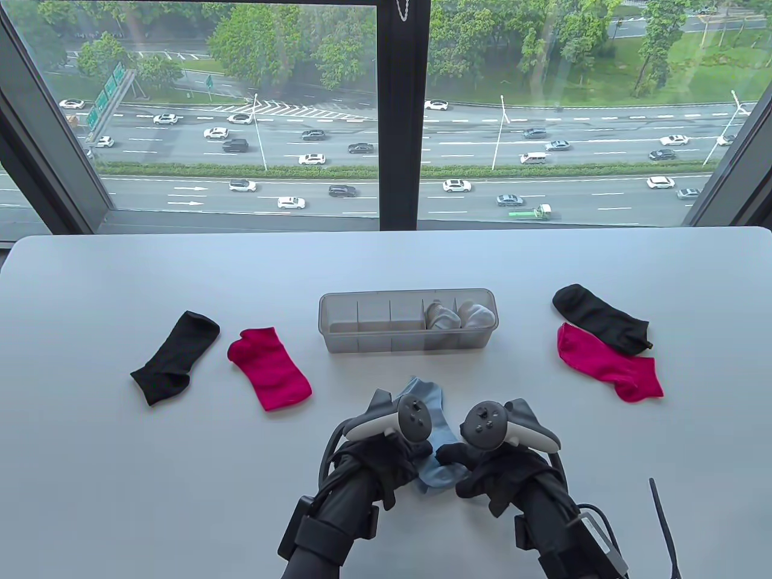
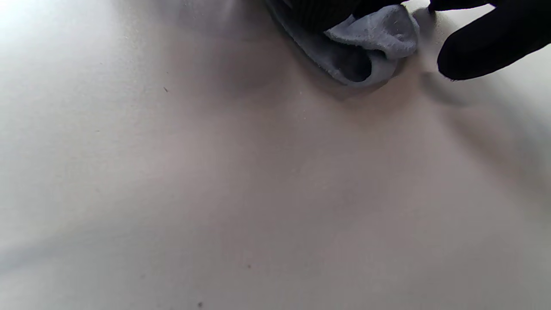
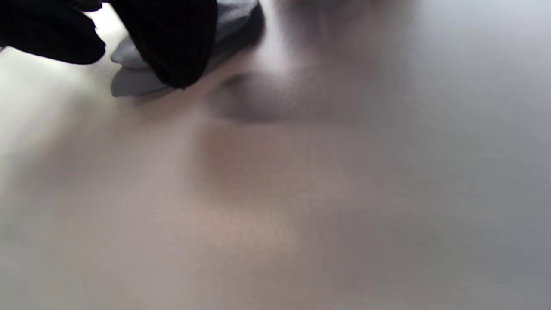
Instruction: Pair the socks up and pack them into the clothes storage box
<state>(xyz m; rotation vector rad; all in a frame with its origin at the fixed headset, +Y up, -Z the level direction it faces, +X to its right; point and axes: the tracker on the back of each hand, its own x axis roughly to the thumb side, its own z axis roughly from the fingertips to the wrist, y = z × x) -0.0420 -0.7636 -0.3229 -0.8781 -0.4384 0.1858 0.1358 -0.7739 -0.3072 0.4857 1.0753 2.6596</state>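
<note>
1. Two hands, the left hand [image 1: 392, 461] and right hand [image 1: 485, 473], meet over the blue socks [image 1: 435, 434] on the table's [image 1: 120, 482] near edge, fingers curled, pinching the cloth.
2. The socks' long axis runs away from the person, toward the storage box [image 1: 386, 329] just beyond.
3. Both hands sit equally near.
4. Black and pink socks lie unpaired on both sides.

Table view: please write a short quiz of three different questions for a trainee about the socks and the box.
1. True or false: the storage box already holds socks.
2. How many socks lie loose on the table, away from the hands?
3. Which sock do the left hand and right hand work on? A pink, B light blue, C black.

Key: 1 true, white ones at its right end; 2 four; 3 B.
</note>
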